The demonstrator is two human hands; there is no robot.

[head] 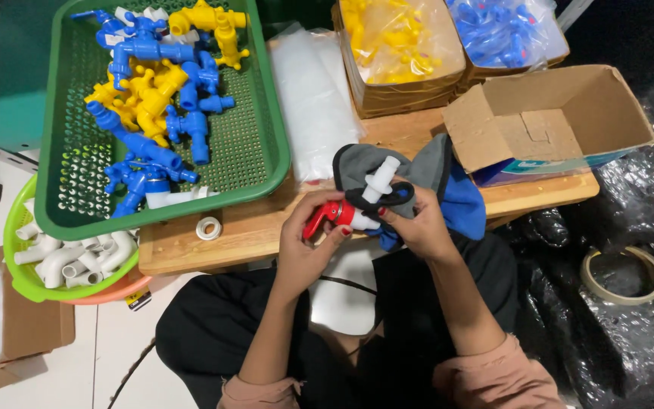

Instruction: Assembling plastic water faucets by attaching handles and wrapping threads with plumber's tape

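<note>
Both hands grasp 1 white plastic tap: left hand pinches its red handle, right hand the body; a slip could drop it beside the green basket

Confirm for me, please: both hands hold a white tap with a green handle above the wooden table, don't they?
Not quite: in the head view the handle is red, not green. The left hand and right hand do hold the white tap above the wooden table.
</note>
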